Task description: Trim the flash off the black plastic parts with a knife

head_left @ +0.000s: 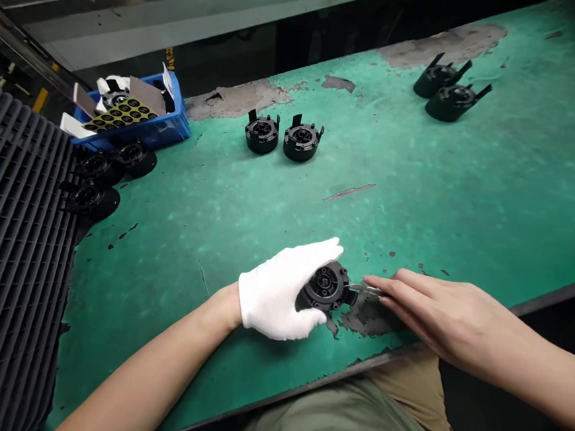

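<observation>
My left hand [286, 292], in a white glove, is wrapped around the side of a round black plastic housing [326, 286] on the green table. The housing lies with its ribbed inner face up, and its dark tabs stick out at the right and bottom. From the right, my bare right hand [439, 307] pinches slim metal tweezers [367, 289]. The tweezers' tips reach the housing's right rim beside a tab; whether they touch it I cannot tell. My left palm covers the housing's left side.
Two similar housings [302, 140] stand mid-table, two more [450, 101] at the far right, and several [92, 197] at the left. A blue bin [144, 134] holding card and a yellow-black sheet is at the back left. Stacked black grid trays [13, 254] line the left edge.
</observation>
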Demonstrator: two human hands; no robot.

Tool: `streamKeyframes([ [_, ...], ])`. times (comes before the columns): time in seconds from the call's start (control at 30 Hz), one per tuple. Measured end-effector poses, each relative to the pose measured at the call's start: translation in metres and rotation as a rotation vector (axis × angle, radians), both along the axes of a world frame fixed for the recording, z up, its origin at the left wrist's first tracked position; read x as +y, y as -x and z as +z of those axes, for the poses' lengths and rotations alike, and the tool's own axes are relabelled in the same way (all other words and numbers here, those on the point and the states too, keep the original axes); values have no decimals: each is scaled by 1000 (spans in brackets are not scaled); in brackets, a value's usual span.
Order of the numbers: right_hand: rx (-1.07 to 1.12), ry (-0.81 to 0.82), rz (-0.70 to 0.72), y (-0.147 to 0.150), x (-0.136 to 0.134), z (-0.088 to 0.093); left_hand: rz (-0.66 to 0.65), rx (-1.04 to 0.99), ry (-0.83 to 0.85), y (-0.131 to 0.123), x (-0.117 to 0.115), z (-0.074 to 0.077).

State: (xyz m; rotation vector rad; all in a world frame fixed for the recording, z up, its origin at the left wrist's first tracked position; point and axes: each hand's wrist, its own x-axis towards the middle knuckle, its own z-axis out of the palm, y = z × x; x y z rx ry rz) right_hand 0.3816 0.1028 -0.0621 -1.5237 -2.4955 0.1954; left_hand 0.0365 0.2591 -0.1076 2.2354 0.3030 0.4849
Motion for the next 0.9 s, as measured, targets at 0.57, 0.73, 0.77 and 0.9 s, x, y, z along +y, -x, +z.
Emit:
streamKeyframes([
  [0.57,-134,-39,318,-7,37,26,39,-10,78,-12,-1,-3],
  [0.73,-117,62,240,-7,34,23,34,-32,64,-12,0,-1],
  [0.77,-120,62,176,-7,32,20,42,-24,62,-12,0,-1],
  [0.9,-133,-14,-16,-5,24,3,52,12,62,-11,0,0],
])
